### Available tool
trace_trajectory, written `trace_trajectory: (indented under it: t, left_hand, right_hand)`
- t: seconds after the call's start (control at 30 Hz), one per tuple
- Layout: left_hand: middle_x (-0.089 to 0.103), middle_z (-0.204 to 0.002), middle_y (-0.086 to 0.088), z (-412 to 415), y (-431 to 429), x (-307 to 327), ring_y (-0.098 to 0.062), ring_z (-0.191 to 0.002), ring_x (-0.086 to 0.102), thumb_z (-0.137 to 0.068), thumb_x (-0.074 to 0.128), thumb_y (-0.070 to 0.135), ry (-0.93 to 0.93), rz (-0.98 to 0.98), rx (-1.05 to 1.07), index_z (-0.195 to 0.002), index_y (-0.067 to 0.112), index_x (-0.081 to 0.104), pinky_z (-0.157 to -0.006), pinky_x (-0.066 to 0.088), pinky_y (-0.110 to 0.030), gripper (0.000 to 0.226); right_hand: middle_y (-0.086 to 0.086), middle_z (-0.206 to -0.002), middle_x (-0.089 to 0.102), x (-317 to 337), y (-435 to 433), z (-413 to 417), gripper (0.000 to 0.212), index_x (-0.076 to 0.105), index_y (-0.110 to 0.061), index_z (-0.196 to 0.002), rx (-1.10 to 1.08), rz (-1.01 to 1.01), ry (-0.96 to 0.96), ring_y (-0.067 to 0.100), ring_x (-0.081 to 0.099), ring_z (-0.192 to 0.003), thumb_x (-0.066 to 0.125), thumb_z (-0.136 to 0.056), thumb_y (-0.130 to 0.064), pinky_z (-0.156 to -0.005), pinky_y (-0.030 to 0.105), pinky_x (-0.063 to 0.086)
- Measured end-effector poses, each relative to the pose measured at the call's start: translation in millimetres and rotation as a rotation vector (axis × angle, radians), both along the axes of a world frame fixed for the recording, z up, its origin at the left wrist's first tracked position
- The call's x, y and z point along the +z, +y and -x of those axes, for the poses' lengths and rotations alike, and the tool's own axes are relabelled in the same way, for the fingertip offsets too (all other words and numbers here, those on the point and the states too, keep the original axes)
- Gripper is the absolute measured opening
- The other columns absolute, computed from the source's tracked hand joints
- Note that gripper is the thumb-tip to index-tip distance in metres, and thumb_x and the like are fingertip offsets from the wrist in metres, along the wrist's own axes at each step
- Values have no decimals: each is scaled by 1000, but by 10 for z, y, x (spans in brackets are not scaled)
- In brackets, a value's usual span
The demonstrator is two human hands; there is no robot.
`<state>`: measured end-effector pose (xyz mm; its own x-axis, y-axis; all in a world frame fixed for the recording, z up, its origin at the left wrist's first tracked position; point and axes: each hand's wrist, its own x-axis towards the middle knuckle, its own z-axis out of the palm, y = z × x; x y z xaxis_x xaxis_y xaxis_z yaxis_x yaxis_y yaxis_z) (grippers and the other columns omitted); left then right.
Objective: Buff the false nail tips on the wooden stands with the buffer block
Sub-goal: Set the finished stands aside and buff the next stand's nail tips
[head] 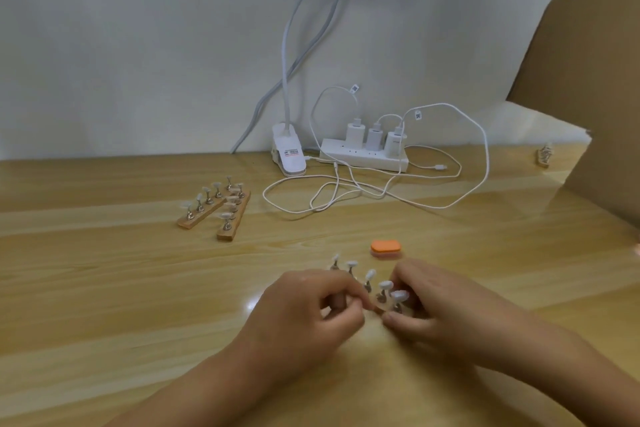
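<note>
A wooden stand with several white false nail tips on metal pegs lies on the table between my hands. My left hand pinches the stand's near end with curled fingers. My right hand holds the same end from the right, thumb and fingers curled round it. The orange buffer block lies on the table just behind the stand, untouched. Two more wooden stands with nail tips sit at the middle left.
A clip-on lamp stands at the back with its bright head overhead. A white power strip with chargers and looping white cables lies behind the block. Another small stand sits far right beside a cardboard panel.
</note>
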<state>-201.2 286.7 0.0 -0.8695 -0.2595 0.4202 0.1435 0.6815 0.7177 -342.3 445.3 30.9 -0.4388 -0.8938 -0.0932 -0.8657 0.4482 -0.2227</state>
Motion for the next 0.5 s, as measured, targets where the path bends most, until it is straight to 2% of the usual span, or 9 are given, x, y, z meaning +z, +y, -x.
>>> trace_trajectory:
  t: [0.1,0.17,0.27,0.37,0.4,0.43,0.5]
  left_hand:
    - [39,-48,11,-16,-68,36,-4,-47,34,-82,62,23,94,-280,40,-79,30,73,-49,29,-14,14]
    - [34,-49,10,14,-115,29,-6,-47,30,-83,66,25,103,-396,66,-79,31,74,-48,25,-13,11]
    - [35,-52,1,80,-159,13,-12,-51,31,-72,62,33,81,-478,76,-79,31,76,-49,24,-19,16]
    - [49,-58,-9,119,-174,-7,-14,-55,38,-74,65,33,60,-527,67,-78,31,77,-52,30,-20,13]
    - [54,-60,-13,121,-185,-13,-13,-55,41,-81,69,28,39,-537,60,-79,29,77,-52,32,-19,9]
    - [55,-60,-15,130,-214,-43,-13,-54,42,-86,72,17,30,-539,67,-79,27,78,-51,32,-16,14]
    - [49,-53,-10,130,-240,-92,-12,-48,37,-85,66,0,14,-543,77,-79,22,78,-46,28,-13,26]
  right_hand:
    - [-15,-90,52,21,286,151,22,50,-32,-95,-64,24,-91,-5,48,-83,67,-87,-44,-71,14,38]
    - [-12,-88,56,70,572,349,22,56,-34,-95,-149,6,-184,-6,51,-81,74,-84,-39,-68,13,40]
    - [-9,-84,61,165,1012,771,24,62,-34,-96,-336,-42,-311,-3,53,-69,80,-81,-32,-66,13,42]
    - [-8,-82,62,191,1304,1318,20,63,-28,-96,-520,-55,-279,-3,55,-67,78,-83,-32,-65,13,42]
    - [-8,-80,61,186,1329,1498,19,62,-27,-95,-591,-46,-245,-1,55,-66,76,-85,-35,-61,13,42]
    - [-8,-79,59,170,1317,1673,20,59,-24,-92,-674,-23,-223,2,54,-65,74,-87,-37,-55,14,40]
    - [-2,-76,57,113,1225,2002,26,55,-17,-84,-835,61,-189,10,52,-65,72,-90,-36,-50,20,37]
